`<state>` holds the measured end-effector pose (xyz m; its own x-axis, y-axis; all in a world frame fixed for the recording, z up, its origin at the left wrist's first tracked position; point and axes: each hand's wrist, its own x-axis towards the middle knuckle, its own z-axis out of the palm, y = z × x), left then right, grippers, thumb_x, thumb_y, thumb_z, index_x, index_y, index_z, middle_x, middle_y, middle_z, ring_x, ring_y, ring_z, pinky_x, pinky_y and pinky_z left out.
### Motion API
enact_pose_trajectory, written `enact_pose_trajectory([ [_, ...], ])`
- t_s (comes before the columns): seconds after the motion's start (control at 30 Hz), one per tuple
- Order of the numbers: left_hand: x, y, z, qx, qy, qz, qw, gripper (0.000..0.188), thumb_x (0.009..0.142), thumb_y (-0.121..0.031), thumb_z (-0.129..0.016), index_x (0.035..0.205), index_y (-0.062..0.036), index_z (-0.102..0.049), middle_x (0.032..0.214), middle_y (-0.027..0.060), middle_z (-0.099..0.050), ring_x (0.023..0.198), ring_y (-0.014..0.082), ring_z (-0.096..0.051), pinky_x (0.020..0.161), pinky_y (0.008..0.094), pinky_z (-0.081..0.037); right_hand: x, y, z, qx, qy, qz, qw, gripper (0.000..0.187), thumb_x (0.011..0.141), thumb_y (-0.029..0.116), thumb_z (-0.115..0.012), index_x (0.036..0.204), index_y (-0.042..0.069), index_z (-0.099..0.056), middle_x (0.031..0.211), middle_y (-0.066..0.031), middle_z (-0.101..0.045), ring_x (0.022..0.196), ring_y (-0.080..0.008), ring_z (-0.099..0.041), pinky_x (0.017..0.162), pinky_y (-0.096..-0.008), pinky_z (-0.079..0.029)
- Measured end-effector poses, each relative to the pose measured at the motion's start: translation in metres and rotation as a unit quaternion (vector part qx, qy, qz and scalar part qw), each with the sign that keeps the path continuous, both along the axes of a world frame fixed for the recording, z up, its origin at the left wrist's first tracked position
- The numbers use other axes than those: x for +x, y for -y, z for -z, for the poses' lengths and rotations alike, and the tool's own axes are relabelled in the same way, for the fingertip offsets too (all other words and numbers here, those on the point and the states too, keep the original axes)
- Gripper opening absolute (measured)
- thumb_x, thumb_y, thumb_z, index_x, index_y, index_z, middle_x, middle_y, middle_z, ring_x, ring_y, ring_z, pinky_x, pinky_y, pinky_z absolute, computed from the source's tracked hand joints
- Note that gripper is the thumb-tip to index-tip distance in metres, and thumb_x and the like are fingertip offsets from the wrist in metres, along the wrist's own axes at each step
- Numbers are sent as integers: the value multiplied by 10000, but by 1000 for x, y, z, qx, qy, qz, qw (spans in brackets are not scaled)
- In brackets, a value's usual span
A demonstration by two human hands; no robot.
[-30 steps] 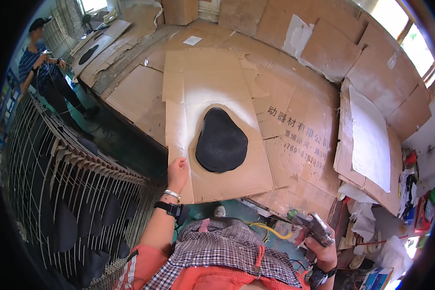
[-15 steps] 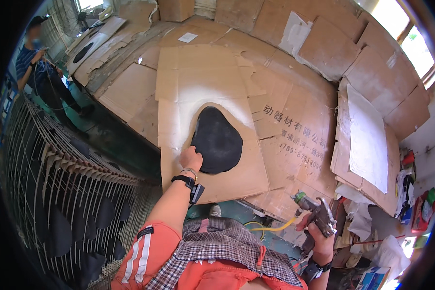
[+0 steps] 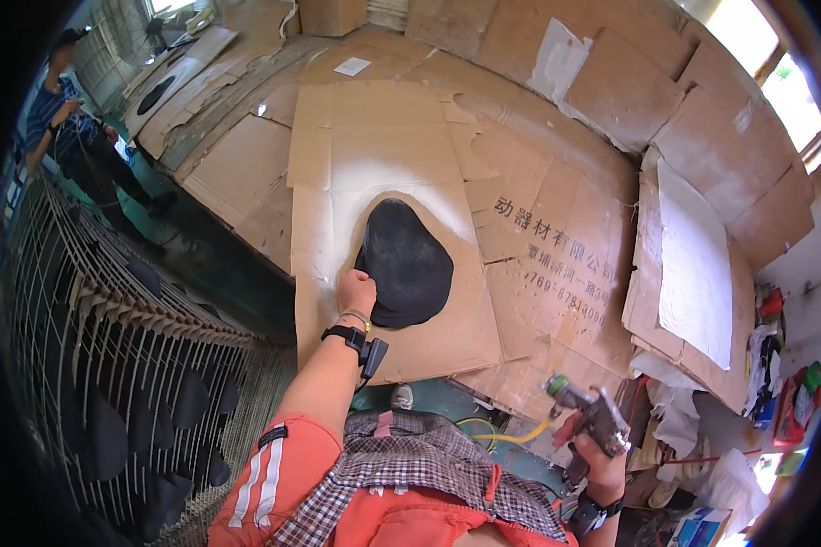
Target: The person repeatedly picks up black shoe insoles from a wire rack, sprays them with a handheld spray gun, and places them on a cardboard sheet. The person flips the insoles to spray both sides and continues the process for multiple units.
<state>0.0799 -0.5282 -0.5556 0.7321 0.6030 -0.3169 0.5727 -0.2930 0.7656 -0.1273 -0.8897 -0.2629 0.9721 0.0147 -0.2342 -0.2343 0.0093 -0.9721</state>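
A black, rounded pear-shaped pad (image 3: pixel 407 263) lies flat on a tan cardboard sheet (image 3: pixel 337 128), its narrower end pointing away from me. At the pad's lower left edge is my left hand (image 3: pixel 356 292), with its fingers closed on the rim. My right hand (image 3: pixel 600 454) grips a metal spray gun (image 3: pixel 602 419), off to the right near the table's front edge and apart from the pad. A yellow hose (image 3: pixel 520 437) runs by the gun. Pale overspray whitens the cardboard around the pad's far end.
On my left stands a wire rack (image 3: pixel 155 365) with several black pads in it. Upright cardboard panels (image 3: pixel 625 100) wall the back and right. A white sheet (image 3: pixel 693 264) covers a leaning board. Another person (image 3: pixel 73 128) stands at far left, beside another black pad (image 3: pixel 156 95).
The spray gun in my right hand has dropped slightly and moved a little left. My left hand keeps its place at the pad's edge. The whole view has shifted slightly.
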Motion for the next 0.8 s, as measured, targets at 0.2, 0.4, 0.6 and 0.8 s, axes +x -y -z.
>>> enact_pose_trajectory([
  [0.2, 5, 10, 1, -241, 53, -176, 953, 305, 766, -40, -638, 1062, 11, -585, 1006, 148, -637, 773, 237, -644, 612, 344, -543, -4, 6, 2, -2, 19, 7, 1000, 543, 768, 198, -741, 1202, -46, -524, 808, -133, -649, 729, -201, -639, 683, -317, -503],
  [0.4, 9, 19, -12, -275, 59, -103, 954, 531, 794, -27, -624, 1299, -2, -461, 1058, 122, -611, 805, 241, -639, 633, 361, -568, -13, 21, 4, -7, -1, 29, 1000, 586, 754, 181, -748, 1240, -41, -509, 804, -131, -646, 709, -205, -638, 669, -314, -507],
  [0.6, 76, 35, -75, -511, 215, 19, 832, 616, 824, 27, -575, 1400, -23, -362, 1064, 97, -592, 887, 214, -626, 696, 399, -583, 7, 2, 13, 31, 31, 43, 998, 529, 780, 187, -727, 1200, -62, -523, 868, -132, -647, 798, -211, -636, 753, -337, -500],
  [0.8, 86, 22, -241, -581, 370, 99, 718, 276, 857, 18, -539, 1123, -54, -535, 997, 74, -623, 867, 196, -630, 730, 343, -553, 30, -4, 41, 23, -3, -51, 998, 399, 801, 97, -684, 1148, -39, -543, 880, -106, -642, 808, -195, -628, 763, -334, -501],
])
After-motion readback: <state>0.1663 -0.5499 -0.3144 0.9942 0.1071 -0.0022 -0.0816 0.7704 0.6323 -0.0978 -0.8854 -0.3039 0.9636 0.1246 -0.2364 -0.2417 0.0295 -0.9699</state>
